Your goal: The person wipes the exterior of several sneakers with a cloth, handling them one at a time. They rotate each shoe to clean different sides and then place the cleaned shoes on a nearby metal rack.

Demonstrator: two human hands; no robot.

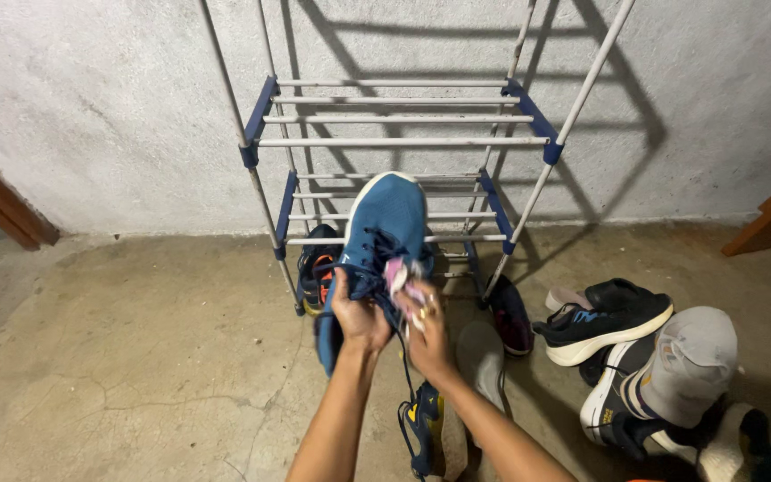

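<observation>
Here I saw both hands raised in front of the rack (403, 143), working on a blue shoe (385, 223). The left hand (359, 317) was clenched around the shoe's heel end, holding it up with the toe pointing away toward the wall, so the shoe hung in the air just before the rack's lower rails. The right hand (426, 335) was closed on a pink cloth (406, 284), pressed against the shoe's side by the laces; the cloth was blurred, so I could not tell its shape. A dark lace hung down between the wrists. On the floor (136, 339), a dark shoe with orange lining (319, 272) sat under the rack at its left leg, and a navy shoe with yellow trim (426, 428) lay below the forearms. To the right lay a black shoe with a white sole (604, 321), with a grey cap (689, 366) resting on another dark shoe beside it.
</observation>
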